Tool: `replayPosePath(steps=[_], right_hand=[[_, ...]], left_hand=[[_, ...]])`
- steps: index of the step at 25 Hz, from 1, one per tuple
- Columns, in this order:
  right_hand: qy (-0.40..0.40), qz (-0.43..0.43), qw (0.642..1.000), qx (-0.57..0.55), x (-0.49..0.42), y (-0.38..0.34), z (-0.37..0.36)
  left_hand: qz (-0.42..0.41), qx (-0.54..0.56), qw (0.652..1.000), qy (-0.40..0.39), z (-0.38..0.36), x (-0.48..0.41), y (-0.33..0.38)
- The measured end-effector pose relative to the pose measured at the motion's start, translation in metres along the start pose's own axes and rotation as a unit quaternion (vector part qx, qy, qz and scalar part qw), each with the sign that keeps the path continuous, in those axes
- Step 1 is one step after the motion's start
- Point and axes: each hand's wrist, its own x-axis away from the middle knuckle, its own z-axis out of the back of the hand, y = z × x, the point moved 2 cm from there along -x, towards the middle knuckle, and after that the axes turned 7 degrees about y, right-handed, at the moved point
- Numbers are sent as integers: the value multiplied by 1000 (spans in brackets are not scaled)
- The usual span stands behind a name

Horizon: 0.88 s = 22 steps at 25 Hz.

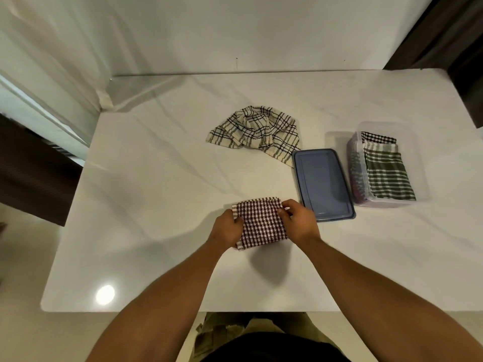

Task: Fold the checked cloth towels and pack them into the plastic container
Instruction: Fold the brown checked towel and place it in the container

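Now the left hand (pixel 228 228) and right hand (pixel 300 223) are pinching the red checked towel (pixel 261 223).
Fingers (pixel 283 211) are curling over its side edges; the lid (pixel 322 184) is lying between it and the plastic container (pixel 420 163).

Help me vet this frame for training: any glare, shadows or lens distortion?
Head view: a round glare spot sits on the near-left corner of the white table; soft shadows fall beneath the left hand, right hand and red checked towel; the wide-angle lens bows the table edges.
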Motion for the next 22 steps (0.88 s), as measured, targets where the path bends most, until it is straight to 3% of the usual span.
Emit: replayPosePath(steps=[5, 8, 10, 12, 14, 15, 18, 22], right_hand=[[-7, -18, 999, 35, -8, -3, -2], [-17, -47, 997, 58, -15, -2, -3], [-11, -59, 994, 89, -17, -4, -2], [16, -34, 990, 135, -13, -10, -3], [46, 79, 982, 165, -5, -18, -6], [45, 148, 974, 167, 0, -21, -9], [-27, 258, 948, 183, 10, -19, -17], [-89, 269, 930, 233, 14, -10, -28]], left_hand=[[-16, 4, 1000, 9, 5, -6, 0], [-41, -103, 992, 58, 16, -2, 1], [-124, -239, 956, 117, 22, 2, 5], [-273, -321, 894, 151, 19, 4, 11], [-399, -320, 850, 129, 14, 7, 14], [-426, -303, 847, 100, 11, 7, 10], [-388, -316, 865, 16, 2, 6, -11], [-327, -359, 874, -33, -3, 0, -26]])
